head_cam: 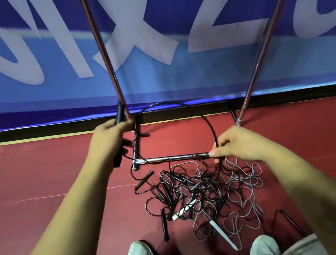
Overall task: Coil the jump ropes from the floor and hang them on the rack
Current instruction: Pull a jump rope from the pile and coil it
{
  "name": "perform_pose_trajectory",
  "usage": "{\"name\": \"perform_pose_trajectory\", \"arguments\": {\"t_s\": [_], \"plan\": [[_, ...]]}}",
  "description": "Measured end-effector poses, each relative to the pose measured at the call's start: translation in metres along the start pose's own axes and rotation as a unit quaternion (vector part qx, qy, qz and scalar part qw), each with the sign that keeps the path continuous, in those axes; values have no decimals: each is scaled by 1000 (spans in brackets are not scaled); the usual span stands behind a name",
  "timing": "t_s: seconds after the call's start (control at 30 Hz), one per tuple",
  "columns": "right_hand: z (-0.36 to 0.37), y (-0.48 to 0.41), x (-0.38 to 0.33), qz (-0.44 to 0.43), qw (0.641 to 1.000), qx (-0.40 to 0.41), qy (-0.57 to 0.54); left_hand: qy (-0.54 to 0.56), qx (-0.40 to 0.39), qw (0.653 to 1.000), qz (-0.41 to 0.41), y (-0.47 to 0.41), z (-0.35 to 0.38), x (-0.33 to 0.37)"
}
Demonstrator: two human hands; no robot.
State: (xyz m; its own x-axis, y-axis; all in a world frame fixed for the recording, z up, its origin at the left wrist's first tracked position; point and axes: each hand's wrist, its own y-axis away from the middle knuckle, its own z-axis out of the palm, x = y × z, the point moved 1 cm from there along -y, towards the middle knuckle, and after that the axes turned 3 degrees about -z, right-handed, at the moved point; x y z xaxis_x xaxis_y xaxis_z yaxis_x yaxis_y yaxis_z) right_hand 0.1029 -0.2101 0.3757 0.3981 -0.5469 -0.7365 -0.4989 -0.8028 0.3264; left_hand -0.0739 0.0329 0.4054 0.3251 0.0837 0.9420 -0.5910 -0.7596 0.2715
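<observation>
I see one black rope (120, 114) lifted off the floor: its black handles sit in my left hand (109, 141), and its cord arcs across to my right hand (236, 144), which pinches it. The other ropes (206, 187), black and grey with black or white handles, lie tangled on the red floor just in front of the rack (172, 158), by its chrome base bar.

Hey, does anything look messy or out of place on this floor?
Yes: the jump ropes lie in a tangled heap on the floor by the rack's base bar, black and grey cords looped through each other, handles pointing every way. Only one black cord is held up: left hand grips its handle, right hand pinches it.
</observation>
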Motion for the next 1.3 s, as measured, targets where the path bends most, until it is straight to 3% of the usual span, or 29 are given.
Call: {"name": "perform_pose_trajectory", "arguments": {"t_s": [0.03, 0.1, 0.2, 0.33, 0.5, 0.57, 0.63, 0.7, 0.77, 0.9, 0.97, 1.07, 1.17, 1.3], "plan": [[-2, 0, -5, -14, 1000, 5, -5, -67, 27, 997, -4, 0, 1, -4], [-2, 1, -15, -40, 999, -1, 8, -101, 20, 995, 3, 2, 5, -9], [6, 4, -25, -60, 998, -30, 8, -68, -92, 993, 19, 8, 19, -13], [18, 8, -36, -89, 993, -72, -8, -83, -258, 962, 16, 27, 48, -17], [10, 9, -40, -126, 991, -21, -50, -116, -338, 934, 23, 36, 59, -14], [7, 7, -35, -128, 991, -8, -34, -65, -321, 945, 19, 34, 56, -11], [9, 3, -26, -112, 993, -36, 18, 61, -297, 953, 0, 31, 53, -5], [12, -1, -14, -75, 993, -72, 59, 194, -281, 940, -20, 25, 46, 0], [13, -3, -5, -61, 993, -72, 70, 227, -268, 936, -14, 19, 37, 1], [6, -4, -7, -108, 993, 6, 44, 154, -190, 969, -13, 11, 29, -2], [1, -3, -10, -115, 993, 27, 9, 31, -101, 994, -20, 8, 26, -6], [0, 1, -19, -81, 993, 33, -74, -129, -23, 991, -25, 3, 28, -20], [6, 2, -31, -32, 965, 39, -258, -43, -146, 985, -76, 12, 43, -27], [9, 2, -39, -12, 927, 46, -371, 84, -344, 923, -148, 42, 70, -25]]}}
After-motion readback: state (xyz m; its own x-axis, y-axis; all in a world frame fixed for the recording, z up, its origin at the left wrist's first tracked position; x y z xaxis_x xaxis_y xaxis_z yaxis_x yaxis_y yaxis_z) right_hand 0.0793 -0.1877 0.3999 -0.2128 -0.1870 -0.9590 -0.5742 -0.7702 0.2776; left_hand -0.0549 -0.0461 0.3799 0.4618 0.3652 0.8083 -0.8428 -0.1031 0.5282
